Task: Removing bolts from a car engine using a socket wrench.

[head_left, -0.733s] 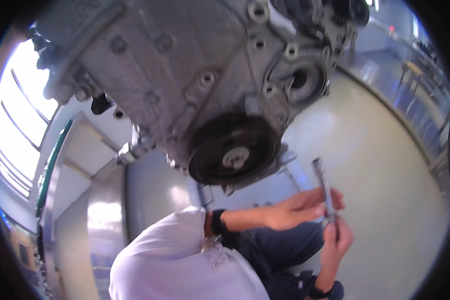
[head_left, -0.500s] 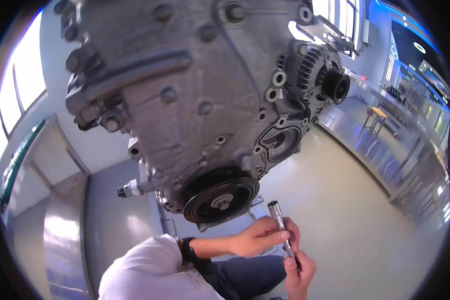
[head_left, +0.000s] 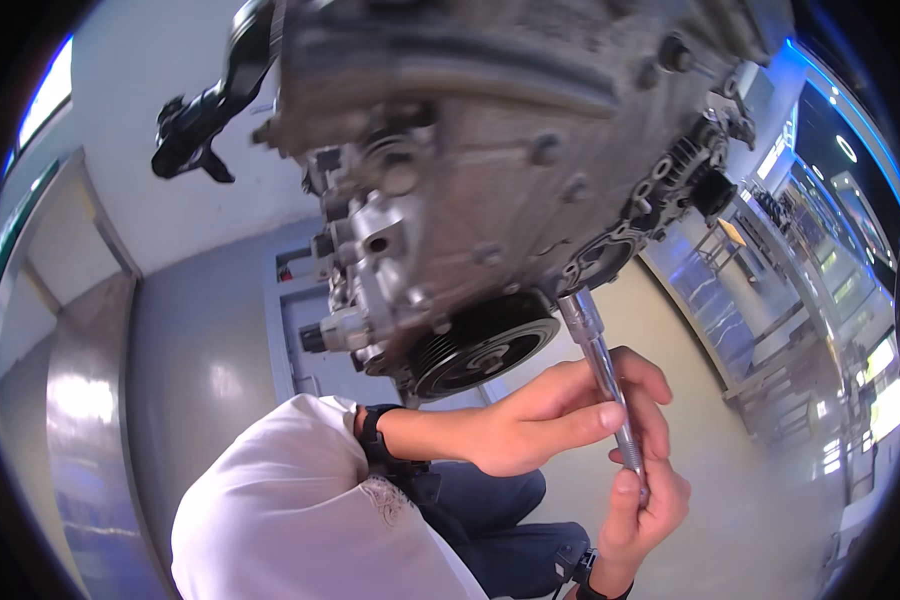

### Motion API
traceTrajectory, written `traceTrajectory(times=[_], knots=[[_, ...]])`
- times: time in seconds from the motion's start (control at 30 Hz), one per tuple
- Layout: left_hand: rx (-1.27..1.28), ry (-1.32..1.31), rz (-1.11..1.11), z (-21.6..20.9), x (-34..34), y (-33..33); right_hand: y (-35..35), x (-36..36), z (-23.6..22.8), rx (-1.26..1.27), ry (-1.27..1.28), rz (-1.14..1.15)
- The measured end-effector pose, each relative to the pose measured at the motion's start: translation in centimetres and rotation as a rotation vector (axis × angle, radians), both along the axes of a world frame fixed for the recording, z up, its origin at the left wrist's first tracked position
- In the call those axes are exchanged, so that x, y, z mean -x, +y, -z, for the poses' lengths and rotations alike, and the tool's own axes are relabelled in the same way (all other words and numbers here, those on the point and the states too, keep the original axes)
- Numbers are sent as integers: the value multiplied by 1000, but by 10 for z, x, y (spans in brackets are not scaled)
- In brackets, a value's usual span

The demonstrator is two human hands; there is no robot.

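A chrome extension bar [head_left: 599,357] with a wider socket [head_left: 581,315] at its top leans up toward the engine. My left hand [head_left: 530,425] is closed round the bar's middle, the thumb pressed along it. Lower down, my right hand [head_left: 652,512] grips the bar's bottom end between thumb and fingers, partly hiding that end. The socket's tip overlaps the lower edge of the grey metal engine [head_left: 500,200], right of the black crankshaft pulley [head_left: 488,350]; whether it touches cannot be told.
An alternator [head_left: 695,175] juts from the engine's right side. Sensors and fittings [head_left: 345,328] stick out at its left, and a black bracket [head_left: 205,120] hangs upper left. A metal bench [head_left: 90,390] stands left, another [head_left: 710,330] right, with a wooden-topped stool [head_left: 725,237] beyond.
My view has shifted, showing more of the engine's left side. Both hands have raised the bar, bringing its socket up to the engine's lower edge. The grip stays on the bar.
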State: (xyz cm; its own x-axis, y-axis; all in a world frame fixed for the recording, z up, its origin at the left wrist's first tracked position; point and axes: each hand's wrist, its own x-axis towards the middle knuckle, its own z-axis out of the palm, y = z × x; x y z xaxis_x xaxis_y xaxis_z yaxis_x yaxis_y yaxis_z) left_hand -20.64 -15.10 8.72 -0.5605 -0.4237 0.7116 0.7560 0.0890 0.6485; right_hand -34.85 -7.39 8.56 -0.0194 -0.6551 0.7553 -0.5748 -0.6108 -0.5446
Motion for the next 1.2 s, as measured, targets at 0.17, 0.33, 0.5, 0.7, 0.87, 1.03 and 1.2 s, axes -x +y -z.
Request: traceTrajectory(times=[0.17,0.33,0.5,0.7,0.87,1.03,1.2], knots=[[137,178,38,-9,-22,8,23,-17,-26,-46,198,62],[120,275,-49,-31,-34,17,31,-41,-61,11,274,127],[164,304,-54,-33,-26,12,31,-43,-73,30,258,109],[139,310,-42,-45,-27,15,33,-42,-84,103,277,90],[7,266,-6,-59,14,16,42,-26,-94,62,260,312],[-103,296,-74,-81,50,-5,18,-10,-110,46,181,336],[-119,303,-96,-93,57,-17,0,-4,-124,76,198,300]])
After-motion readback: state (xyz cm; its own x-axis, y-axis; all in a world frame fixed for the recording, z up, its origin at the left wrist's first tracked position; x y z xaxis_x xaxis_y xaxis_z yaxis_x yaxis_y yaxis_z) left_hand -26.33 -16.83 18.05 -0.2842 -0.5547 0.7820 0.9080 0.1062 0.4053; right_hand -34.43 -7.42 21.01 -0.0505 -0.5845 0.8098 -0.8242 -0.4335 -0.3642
